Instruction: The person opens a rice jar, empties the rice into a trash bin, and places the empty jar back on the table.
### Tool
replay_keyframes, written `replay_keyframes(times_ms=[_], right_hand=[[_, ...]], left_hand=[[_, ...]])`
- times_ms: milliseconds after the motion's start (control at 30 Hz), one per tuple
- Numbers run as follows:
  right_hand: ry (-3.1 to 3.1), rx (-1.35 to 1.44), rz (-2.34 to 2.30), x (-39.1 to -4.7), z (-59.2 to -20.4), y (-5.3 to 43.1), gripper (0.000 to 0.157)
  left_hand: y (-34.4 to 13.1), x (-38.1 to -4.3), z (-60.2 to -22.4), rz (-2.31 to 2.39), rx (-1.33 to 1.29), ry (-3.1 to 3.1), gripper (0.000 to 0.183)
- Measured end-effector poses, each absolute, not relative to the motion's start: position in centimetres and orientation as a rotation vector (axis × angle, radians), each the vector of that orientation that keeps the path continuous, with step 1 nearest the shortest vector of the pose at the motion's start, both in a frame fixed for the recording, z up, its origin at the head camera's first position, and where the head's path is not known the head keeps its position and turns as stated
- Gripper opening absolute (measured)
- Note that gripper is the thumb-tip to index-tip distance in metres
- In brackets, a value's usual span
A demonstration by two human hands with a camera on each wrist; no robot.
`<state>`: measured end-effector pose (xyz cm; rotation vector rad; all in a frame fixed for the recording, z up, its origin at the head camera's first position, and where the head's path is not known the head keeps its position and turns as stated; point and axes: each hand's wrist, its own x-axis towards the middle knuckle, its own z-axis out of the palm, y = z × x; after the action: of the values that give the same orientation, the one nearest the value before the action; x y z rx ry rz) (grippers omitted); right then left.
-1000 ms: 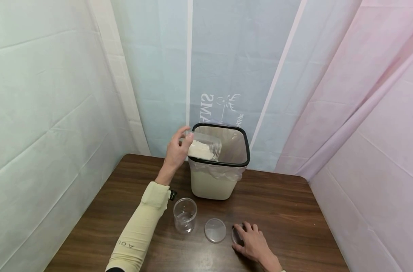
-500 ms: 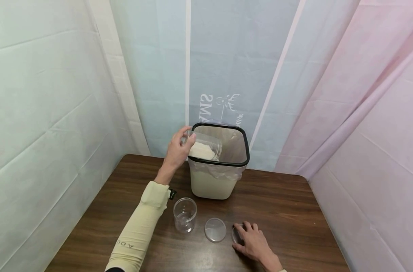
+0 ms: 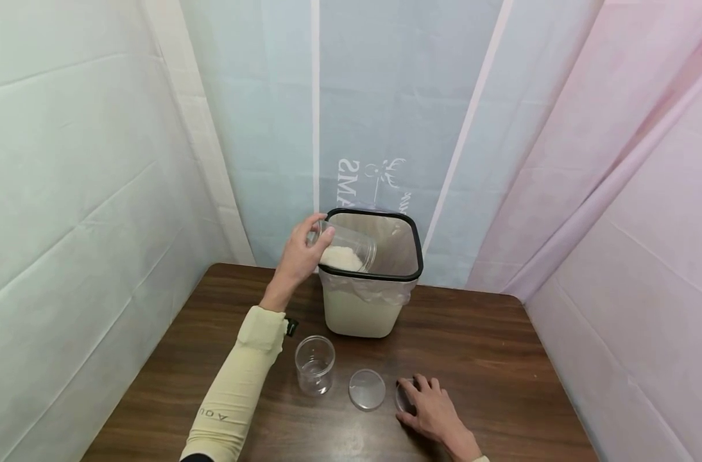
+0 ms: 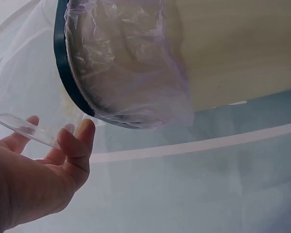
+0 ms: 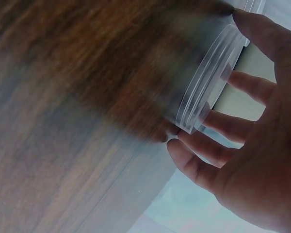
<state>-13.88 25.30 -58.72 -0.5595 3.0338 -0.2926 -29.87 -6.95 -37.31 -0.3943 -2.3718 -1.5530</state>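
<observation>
Tilted on its side, a clear plastic jar (image 3: 351, 239) with white powder (image 3: 341, 258) inside lies over the near-left rim of a lined waste bin (image 3: 359, 314). My left hand (image 3: 302, 250) grips the jar round its base end, its mouth pointing into the bin. In the left wrist view, fingertips and thumb of the left hand (image 4: 43, 170) curl about the jar's base (image 4: 26, 130). On the table my right hand (image 3: 432, 410) spans a clear round lid (image 3: 404, 399). The right wrist view shows fingertips on the lid (image 5: 211, 80) and the thumb at its far edge.
An upright clear jar (image 3: 314, 366) stands below the bin, near the left forearm. Between it and the right hand lies a second clear lid (image 3: 367, 389). A brown wooden table (image 3: 484, 359) carries everything, with hanging cloth (image 3: 409, 77) around it.
The powder sits slightly lower toward the jar's base end, as the left hand turns the jar a little. The right hand keeps its place on the lid.
</observation>
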Motion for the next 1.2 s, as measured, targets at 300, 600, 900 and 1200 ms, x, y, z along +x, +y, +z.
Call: replay_keyframes(times_ms=[300, 600, 900, 1200], right_hand=[[3.059, -0.551, -0.300, -13.9, -58.8, 25.2, 0.065], [3.065, -0.544, -0.298, -13.9, -58.8, 25.0, 0.066], [3.079, -0.541, -0.297, -13.8, -59.0, 24.8, 0.065], [3.074, -0.535, -0.309, -13.7, -59.1, 24.5, 0.065]], left_hand=[[-7.1, -29.6, -36.8, -1.538, -0.412, -2.401, 0.055], [-7.2, -29.3, -36.3, -1.456, -0.451, -2.417, 0.054], [-6.8, -29.1, -36.2, -1.340, -0.560, -2.435, 0.059], [-6.4, -28.6, -36.0, -1.091, -0.778, -2.329, 0.061]])
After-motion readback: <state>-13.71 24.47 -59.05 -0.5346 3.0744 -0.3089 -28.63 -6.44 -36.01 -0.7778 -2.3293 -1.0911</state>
